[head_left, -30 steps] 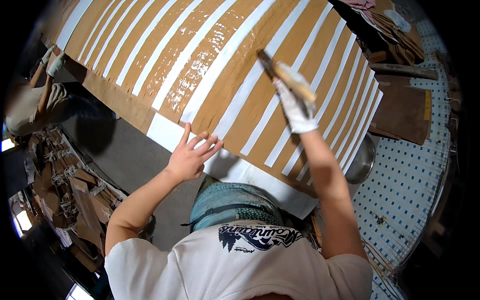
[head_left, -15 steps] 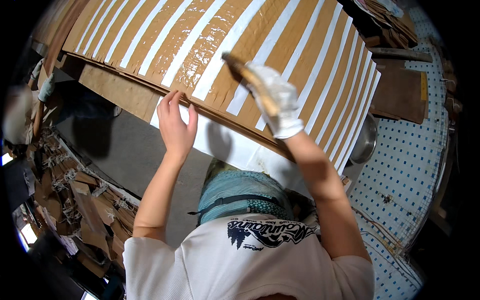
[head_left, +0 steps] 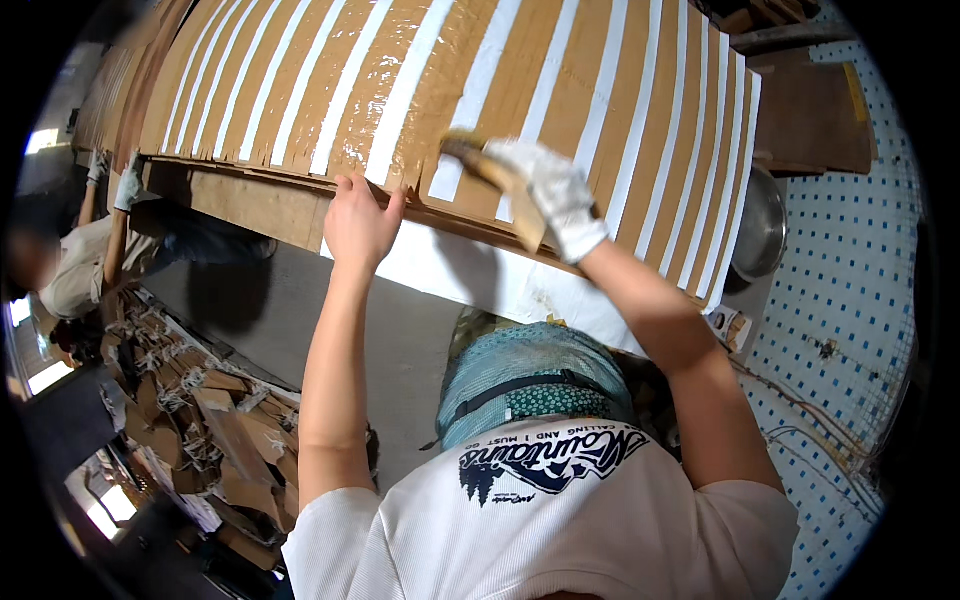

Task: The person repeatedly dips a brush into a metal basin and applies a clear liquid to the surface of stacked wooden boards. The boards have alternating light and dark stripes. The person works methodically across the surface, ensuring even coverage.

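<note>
Brown paper-like sheets (head_left: 440,95) lie fanned out on the work surface, with white bands showing between them. Their left part shines as if wet. My right hand (head_left: 562,195), in a white glove, is closed round the wooden handle of a flat brush (head_left: 492,172). The brush head is over the sheets' near end, right of my other hand; motion blurs it, and whether it touches cannot be told. Bare, my left hand (head_left: 362,225) rests its fingers on the sheets' near edge, thumb spread apart. Below that edge hangs a white sheet (head_left: 440,260).
A metal bowl (head_left: 762,225) stands by the right edge. Beyond it are a brown board (head_left: 815,115) and a floor with blue dots (head_left: 830,290). At left, another person's gloved hand (head_left: 128,190) is near a similar surface. Cardboard scraps (head_left: 225,440) pile up lower left.
My view has shifted, so the sheets appear further right. The brush has come nearer to the sheets' near edge and to my left hand. My left fingers are closer together on the edge.
</note>
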Tool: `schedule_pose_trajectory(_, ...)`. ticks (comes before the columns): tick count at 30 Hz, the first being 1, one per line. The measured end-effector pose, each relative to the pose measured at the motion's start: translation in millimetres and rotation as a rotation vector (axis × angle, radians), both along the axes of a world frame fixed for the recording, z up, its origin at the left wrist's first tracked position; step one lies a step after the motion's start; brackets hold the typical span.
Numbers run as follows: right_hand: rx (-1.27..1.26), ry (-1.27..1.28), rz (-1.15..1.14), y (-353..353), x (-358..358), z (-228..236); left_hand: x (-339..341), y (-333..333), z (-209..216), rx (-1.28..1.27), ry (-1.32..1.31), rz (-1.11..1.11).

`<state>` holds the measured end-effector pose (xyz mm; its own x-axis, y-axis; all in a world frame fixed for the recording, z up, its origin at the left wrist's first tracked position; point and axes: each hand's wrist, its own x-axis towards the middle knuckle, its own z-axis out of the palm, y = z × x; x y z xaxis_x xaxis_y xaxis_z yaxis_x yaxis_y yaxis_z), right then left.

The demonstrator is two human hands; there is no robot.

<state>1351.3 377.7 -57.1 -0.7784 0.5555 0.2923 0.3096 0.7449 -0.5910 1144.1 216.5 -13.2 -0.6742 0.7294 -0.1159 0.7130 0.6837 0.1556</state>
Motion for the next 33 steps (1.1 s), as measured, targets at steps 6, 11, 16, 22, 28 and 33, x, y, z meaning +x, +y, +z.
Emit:
schedule_pose_trajectory(6,-0.720,0.212,0.174,10.9,28.3,-10.5,-5.3,21.4,2.5,-0.299,0.053,-0.067)
schedule_pose_trajectory(11,-0.224,0.287,-0.044,44.5,41.9,7.7,-1.1,27.7,6.7,-0.361,0.037,-0.069)
schedule_pose_trajectory(16,-0.166,-0.035,0.048,-1.8,60.1,-7.9,6.1,40.7,7.5,-0.461,0.047,-0.049)
schedule_pose_trajectory(22,-0.319,-0.212,-0.227,91.5,32.6,16.0,6.3,36.7,-2.5,-0.286,0.148,-0.094)
schedule_pose_trajectory(28,-0.094,-0.109,-0.446,249.5,-17.3,-2.1,16.4,45.0,4.9,-0.426,0.237,-0.064)
schedule_pose_trajectory(33,-0.207,-0.168,-0.553,395.8,-59.6,-0.4,24.9,50.1,9.4,-0.383,0.135,0.052)
